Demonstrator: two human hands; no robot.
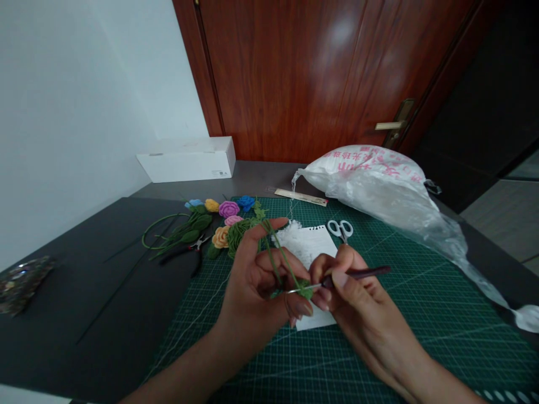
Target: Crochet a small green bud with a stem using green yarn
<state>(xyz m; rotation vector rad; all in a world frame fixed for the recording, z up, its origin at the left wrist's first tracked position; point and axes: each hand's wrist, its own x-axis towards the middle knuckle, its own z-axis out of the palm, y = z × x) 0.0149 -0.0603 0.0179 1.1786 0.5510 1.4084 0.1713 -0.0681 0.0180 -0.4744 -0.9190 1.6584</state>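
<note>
Watching from the head camera, I see the left hand [256, 286] curled around green yarn [273, 259], its fingers pinching a small green crocheted piece [304, 289] on the crochet hook [357, 275], which the right hand [353, 303] grasps like a pencil, above white paper [311, 247] on a green cutting mat [400, 331], with scissors [340, 229] just beyond and crocheted flowers [229, 209] and pliers [189, 249] to the left
</note>
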